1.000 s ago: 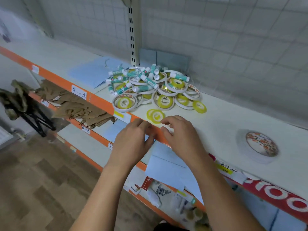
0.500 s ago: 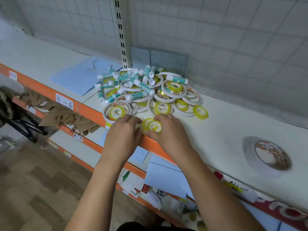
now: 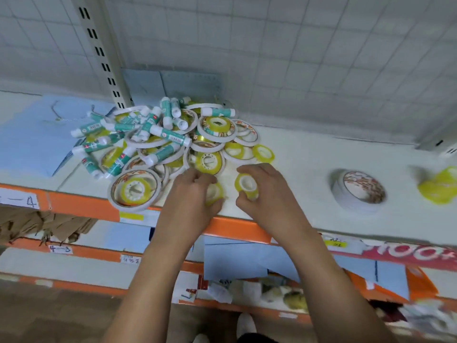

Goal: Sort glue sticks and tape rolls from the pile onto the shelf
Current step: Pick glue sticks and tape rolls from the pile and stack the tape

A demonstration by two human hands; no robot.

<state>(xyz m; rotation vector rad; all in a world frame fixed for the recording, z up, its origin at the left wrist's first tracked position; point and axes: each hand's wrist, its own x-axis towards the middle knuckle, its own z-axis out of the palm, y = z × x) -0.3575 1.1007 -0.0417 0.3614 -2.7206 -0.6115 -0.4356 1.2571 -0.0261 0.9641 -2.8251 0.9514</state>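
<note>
Left hand: the left hand (image 3: 190, 199) has its fingers curled round a small yellow tape roll with a white core (image 3: 214, 193), held just above the front of the white shelf board with the orange front lip (image 3: 296, 169).
Right hand: the right hand (image 3: 269, 196) pinches a second small yellow tape roll (image 3: 246, 185) between thumb and bent fingers. This roll is just beside the first and apart from it.
Change: half a second ago these two rolls lay overlapped at the lip under both hands. Now they are parted, one in each hand.
Meaning: the pick looks finished for two pieces, and placing them comes next.
Lower shelf: the lower shelf (image 3: 99, 256) carries blue paper sheets (image 3: 235, 263) and small blurred packets.
Front ring: a wide white tape ring (image 3: 128, 208) at the shelf edge holds a yellow roll (image 3: 134, 191) nested in its hole.
Sorted stack: a stack of white tape rolls with a patterned core (image 3: 358, 191) sits well to the right. Further right is a blurred yellow heap (image 3: 440, 186), probably small rolls.
Pile: the mixed pile (image 3: 217, 144) holds several more white rings with yellow rolls nested inside.
Glue sticks: the green-and-white glue sticks (image 3: 170, 136) lie across the pile's back and left, and none appears to be sorted yet.
</note>
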